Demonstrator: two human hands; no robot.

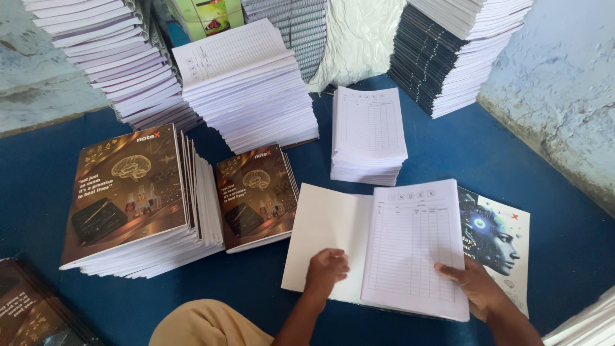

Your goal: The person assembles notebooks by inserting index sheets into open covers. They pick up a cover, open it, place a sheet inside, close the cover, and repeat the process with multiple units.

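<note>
The left hand (327, 269) presses flat on the blank inner cover (327, 224), grip empty; the right hand (474, 285) pinches the ruled page block (413, 250). Brown-covered notebook stacks (138, 198) and a white stack of page blocks (368, 138) crowd the blue surface (564, 224) around.

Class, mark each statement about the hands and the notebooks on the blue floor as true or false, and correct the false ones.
1. The left hand rests on the blank inner side of the open cover. True.
2. The right hand holds a pen. False: it holds the lower right edge of the index page.
3. The brown-covered notebooks lie to the left of the open cover. True.
4. The floor is red. False: it is blue.
5. The small white stack beyond the hands has an index page on top. True.
</note>
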